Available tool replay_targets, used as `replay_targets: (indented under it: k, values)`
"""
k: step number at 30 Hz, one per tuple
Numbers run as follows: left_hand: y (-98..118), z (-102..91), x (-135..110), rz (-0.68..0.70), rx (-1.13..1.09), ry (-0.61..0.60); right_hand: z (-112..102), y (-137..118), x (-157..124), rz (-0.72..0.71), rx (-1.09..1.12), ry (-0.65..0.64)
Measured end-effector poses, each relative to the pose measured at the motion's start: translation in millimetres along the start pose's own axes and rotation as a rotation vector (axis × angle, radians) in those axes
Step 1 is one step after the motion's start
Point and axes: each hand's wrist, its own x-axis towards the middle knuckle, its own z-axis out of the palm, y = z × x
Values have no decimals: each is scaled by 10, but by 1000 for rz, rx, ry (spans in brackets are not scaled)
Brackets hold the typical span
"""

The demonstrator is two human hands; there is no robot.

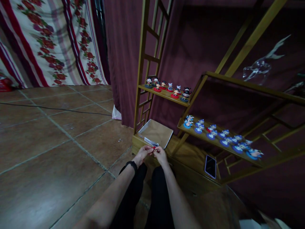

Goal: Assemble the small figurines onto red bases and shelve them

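Note:
My left hand (143,152) and my right hand (160,154) meet in front of my knees, fingers pinched together on a small red thing (154,148) that is too small to name. They hover just at the near edge of an open cardboard box (156,132) standing on the bottom board of a wooden shelf unit (190,156). A black band sits on my left wrist.
Small figurines on red bases (166,87) line the upper shelf; several on blue bases (221,135) fill the lower one. A phone (210,166) lies on the bottom board. Dark red curtain behind, tiled floor (54,136) with a cable at left, a glass ornament (262,65) at upper right.

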Motion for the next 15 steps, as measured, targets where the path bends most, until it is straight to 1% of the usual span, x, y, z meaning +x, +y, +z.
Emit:
replay_targets:
  k: [5, 11, 15]
  values:
    - [-21, 6, 9, -22, -29, -1, -8, -11, -6, 1, -43, 8]
    - [-13, 20, -1, -85, -88, 42, -20, -35, -16, -15, -109, 26]
    - [-4, 14, -1, -117, -136, 30, -17, -35, -13, -20, -107, 22]
